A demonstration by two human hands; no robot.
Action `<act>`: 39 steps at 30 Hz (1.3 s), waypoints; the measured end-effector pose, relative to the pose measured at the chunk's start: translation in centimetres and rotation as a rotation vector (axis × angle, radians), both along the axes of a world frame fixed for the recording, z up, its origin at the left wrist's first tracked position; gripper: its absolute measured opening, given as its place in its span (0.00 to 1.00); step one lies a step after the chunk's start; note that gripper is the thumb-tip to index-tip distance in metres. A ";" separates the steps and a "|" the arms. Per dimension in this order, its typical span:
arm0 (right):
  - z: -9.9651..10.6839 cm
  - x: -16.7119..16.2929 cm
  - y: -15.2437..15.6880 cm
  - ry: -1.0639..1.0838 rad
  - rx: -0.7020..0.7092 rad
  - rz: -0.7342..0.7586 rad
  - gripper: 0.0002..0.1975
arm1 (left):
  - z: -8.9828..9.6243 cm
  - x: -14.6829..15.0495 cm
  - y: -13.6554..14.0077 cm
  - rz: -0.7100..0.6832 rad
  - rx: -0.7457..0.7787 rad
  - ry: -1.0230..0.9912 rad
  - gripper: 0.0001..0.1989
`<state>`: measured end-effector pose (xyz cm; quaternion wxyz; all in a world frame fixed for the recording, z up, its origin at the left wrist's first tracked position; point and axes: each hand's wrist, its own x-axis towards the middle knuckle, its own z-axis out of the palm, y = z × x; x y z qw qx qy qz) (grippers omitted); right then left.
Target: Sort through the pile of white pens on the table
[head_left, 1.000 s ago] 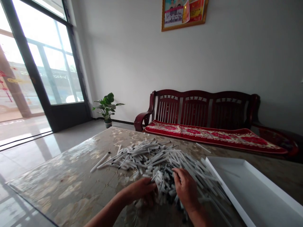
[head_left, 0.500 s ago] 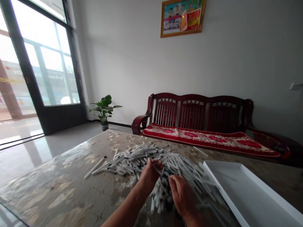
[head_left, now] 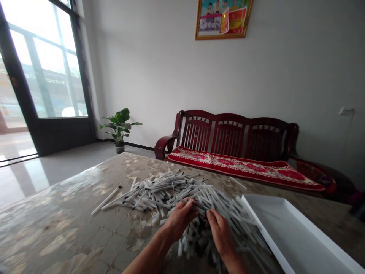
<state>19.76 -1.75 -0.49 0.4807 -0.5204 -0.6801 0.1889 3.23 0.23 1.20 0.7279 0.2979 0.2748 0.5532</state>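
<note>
On my remote feed, left hand [head_left: 179, 219] pinched pale tube [head_left: 201, 209] over loose pile [head_left: 164, 186]; tube's long axis ran crosswise, slanting down-right in view, pointing at right hand [head_left: 221, 230]. Couldn't tell whether right's curled fingers gripped anything.

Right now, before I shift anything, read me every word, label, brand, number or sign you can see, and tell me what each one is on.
No text can be read.
Red card in the wall frame: marks too small to read.
Pink band in the same frame: too small to tell whether it bears words.
Tubes: no readable lettering.
Tray: none visible.
</note>
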 end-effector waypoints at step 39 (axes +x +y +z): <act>-0.8 0.5 0.9 0.115 -0.003 -0.060 0.19 | -1.1 1.4 -0.2 0.226 -0.004 0.120 0.26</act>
